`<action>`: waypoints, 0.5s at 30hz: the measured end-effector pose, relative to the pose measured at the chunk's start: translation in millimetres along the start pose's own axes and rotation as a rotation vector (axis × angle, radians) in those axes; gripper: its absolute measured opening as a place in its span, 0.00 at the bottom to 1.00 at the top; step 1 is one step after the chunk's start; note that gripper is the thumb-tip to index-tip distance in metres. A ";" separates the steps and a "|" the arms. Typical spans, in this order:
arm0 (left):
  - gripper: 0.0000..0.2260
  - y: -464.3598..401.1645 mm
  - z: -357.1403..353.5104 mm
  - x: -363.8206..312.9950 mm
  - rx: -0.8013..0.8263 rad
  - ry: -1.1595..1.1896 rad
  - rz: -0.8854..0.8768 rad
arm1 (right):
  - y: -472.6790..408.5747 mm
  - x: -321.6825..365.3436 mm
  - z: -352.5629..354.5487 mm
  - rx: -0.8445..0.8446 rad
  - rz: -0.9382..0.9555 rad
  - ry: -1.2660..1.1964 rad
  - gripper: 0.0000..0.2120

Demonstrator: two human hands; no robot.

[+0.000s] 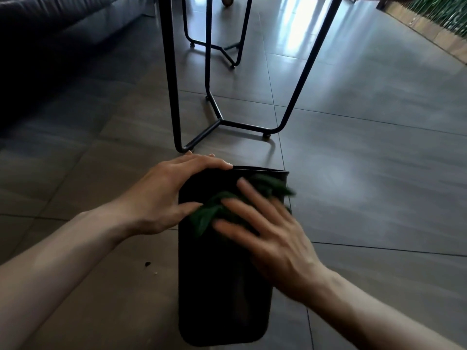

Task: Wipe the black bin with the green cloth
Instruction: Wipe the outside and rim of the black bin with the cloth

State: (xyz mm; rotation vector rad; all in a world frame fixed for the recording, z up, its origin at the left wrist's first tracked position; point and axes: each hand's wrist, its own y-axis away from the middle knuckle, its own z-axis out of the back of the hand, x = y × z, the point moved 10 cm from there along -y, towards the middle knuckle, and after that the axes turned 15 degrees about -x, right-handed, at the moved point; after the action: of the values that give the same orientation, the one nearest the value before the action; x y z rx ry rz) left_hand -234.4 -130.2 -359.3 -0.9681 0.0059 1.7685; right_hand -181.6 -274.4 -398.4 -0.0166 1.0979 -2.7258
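Note:
The black bin (217,286) lies on its side on the grey tiled floor, its open rim pointing away from me. My left hand (164,195) rests on the bin's upper left corner near the rim, fingers straight over the edge. My right hand (267,231) presses the crumpled green cloth (209,215) flat against the bin's upper side with spread fingers; the hand is blurred. Part of the cloth sticks out beyond the fingertips near the rim, and the rest is hidden under my palm.
Black metal table legs (214,122) stand on the floor just beyond the bin's rim, with a second set (225,50) farther back. A dark sofa (50,46) fills the upper left. Small crumbs (147,263) lie on the tiles left of the bin.

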 end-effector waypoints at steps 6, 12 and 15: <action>0.35 0.1 -2.4 4.5 0.041 0.002 0.055 | 71.5 71.6 -25.1 0.105 0.336 0.008 0.15; 0.34 -1.7 -1.9 3.9 0.024 0.004 0.044 | 22.6 13.5 0.1 0.032 0.105 -0.043 0.14; 0.33 -4.1 -0.9 2.7 0.017 0.024 0.033 | -11.2 -27.7 7.9 -0.087 -0.130 0.034 0.18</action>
State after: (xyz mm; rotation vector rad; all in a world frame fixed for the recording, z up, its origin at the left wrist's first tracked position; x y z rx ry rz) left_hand -230.9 -126.7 -359.7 -0.9819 0.0519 1.7848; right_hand -155.8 -266.6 -383.1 -0.0566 1.2661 -2.7993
